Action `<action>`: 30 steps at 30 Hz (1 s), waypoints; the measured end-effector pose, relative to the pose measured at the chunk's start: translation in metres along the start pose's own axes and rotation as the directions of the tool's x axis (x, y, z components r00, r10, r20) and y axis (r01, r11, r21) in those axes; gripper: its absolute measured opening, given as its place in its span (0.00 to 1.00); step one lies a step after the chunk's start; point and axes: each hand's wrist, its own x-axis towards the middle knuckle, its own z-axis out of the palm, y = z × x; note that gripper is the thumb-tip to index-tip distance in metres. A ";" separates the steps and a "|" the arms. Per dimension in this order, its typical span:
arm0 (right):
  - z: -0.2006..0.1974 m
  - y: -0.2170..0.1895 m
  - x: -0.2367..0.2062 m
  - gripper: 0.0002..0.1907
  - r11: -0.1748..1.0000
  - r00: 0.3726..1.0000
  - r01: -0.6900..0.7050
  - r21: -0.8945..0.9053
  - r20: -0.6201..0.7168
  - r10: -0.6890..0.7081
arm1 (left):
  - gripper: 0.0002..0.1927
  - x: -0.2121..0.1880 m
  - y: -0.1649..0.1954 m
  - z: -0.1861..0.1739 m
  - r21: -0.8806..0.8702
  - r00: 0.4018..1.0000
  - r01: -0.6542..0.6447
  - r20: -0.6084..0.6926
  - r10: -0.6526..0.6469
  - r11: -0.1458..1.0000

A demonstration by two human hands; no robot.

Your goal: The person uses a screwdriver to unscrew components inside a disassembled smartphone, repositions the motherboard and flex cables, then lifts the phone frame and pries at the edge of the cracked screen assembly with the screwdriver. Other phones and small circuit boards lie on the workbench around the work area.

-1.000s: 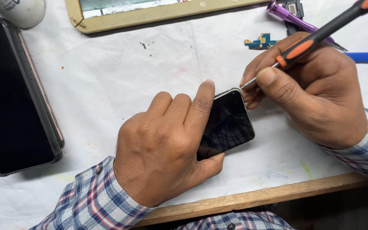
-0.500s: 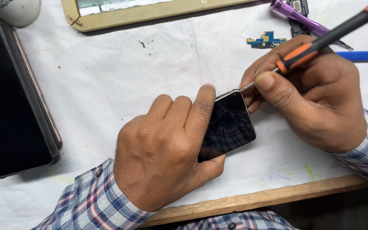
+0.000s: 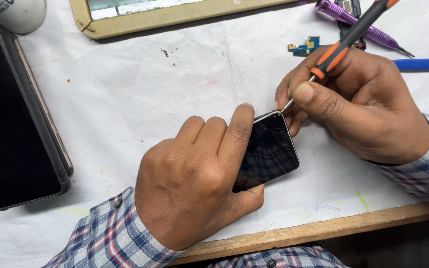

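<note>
Left hand point(image 3: 194, 183) is clamped flat over the small phone point(image 3: 269, 151) near the worktop's front edge, right hand point(image 3: 353, 104) pinching the screwdriver point(image 3: 346, 42) at its top corner, so one slip could gouge the glass or a fingertip.

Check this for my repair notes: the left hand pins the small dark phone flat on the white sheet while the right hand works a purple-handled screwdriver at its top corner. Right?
Not quite. The screwdriver in the right hand has a black and orange handle; the purple tool lies unused on the white sheet. The head view shows it. The rest holds: the left hand pins the small dark phone flat.
</note>
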 end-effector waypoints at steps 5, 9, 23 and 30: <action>0.003 -0.001 -0.007 0.10 0.994 0.998 0.051 -0.093 -0.031 -0.054 | 0.47 0.002 0.001 0.000 -0.017 1.000 0.013 0.017 -0.013 1.000; 0.002 -0.002 -0.006 0.11 0.999 1.000 -0.001 -0.042 -0.010 0.000 | 0.47 0.001 0.002 -0.001 -0.007 1.000 0.004 0.000 -0.004 1.000; -0.002 0.001 -0.009 0.08 0.992 0.999 0.043 0.118 0.002 -0.044 | 0.47 -0.001 0.003 -0.002 -0.046 1.000 0.008 -0.003 -0.008 0.999; -0.001 -0.001 -0.010 0.09 0.997 0.998 0.059 -0.050 -0.019 -0.060 | 0.48 -0.001 0.004 -0.001 -0.057 1.000 0.015 -0.002 -0.015 0.998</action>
